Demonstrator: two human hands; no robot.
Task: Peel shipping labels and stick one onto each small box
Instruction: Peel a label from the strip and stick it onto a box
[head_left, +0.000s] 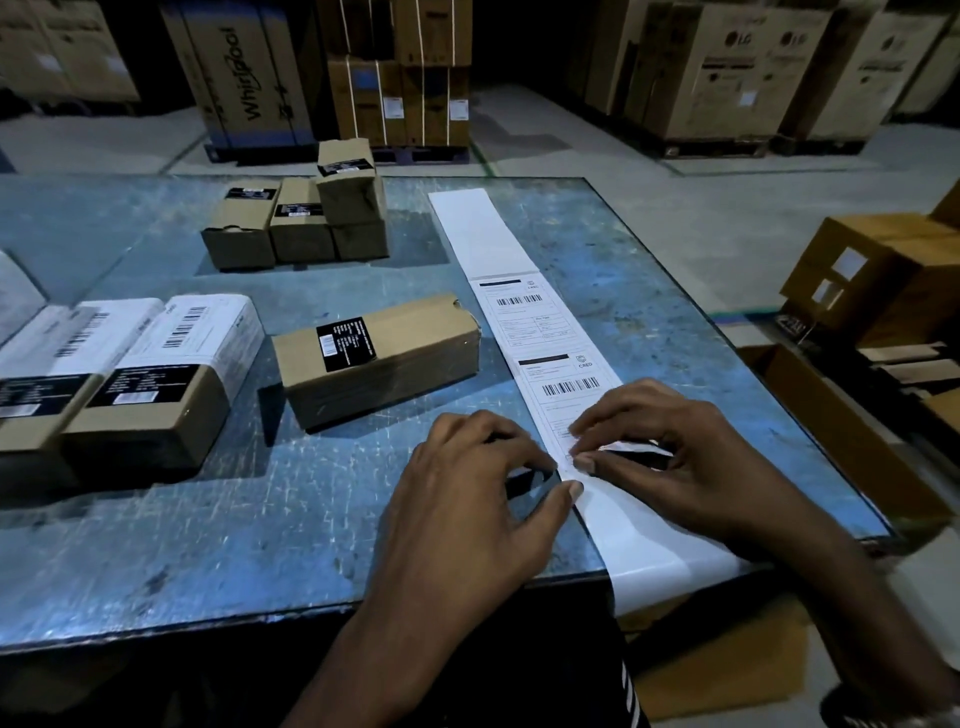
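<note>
White label strip (524, 291) is lying along the blue tabletop (208, 545), right of an unlabelled small box (379, 358). Right hand (670, 452) fingers are pinching the nearest label's lifted edge; left hand (467, 499) fingers are pressing the backing. Peeling slowly, backing held flat, should avoid tearing.

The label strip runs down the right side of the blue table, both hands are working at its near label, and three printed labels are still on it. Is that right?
Not quite. The head view shows only two printed labels on the label strip, not three. The rest holds: it lies along the right side of the blue table, and the left hand and right hand are both at the near label.
</note>
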